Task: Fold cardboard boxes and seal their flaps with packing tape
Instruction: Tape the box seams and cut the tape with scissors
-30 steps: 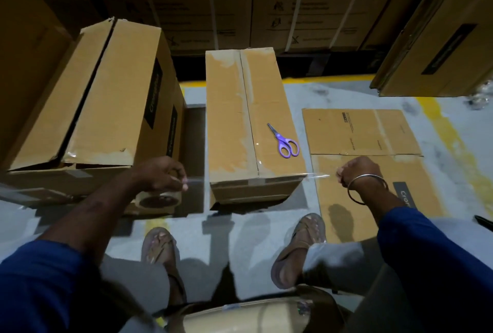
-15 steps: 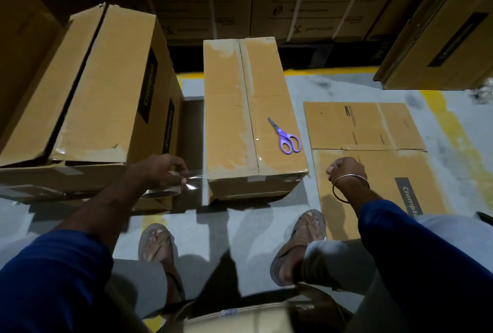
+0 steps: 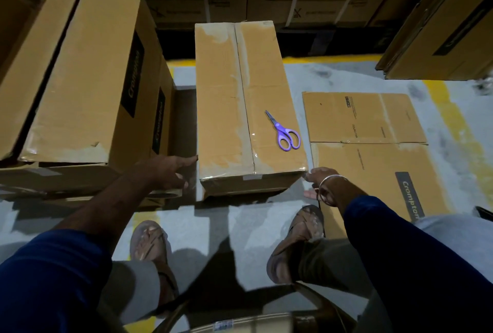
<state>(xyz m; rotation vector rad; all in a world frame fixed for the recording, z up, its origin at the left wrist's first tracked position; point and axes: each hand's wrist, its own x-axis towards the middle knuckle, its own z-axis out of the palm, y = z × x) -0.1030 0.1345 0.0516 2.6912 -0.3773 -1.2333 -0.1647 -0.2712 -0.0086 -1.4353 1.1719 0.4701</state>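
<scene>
On floor (image 3: 306, 84), one scissors (image 3: 284, 131), two hands (image 3: 165, 172)

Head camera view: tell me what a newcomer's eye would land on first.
The purple scissors stand out most, lying on top of the taped box in the middle of the floor. Next come the two hands at that box's near end: the left hand at its left corner, the right hand at its right corner. A flattened box lies on the floor to the right.
</scene>
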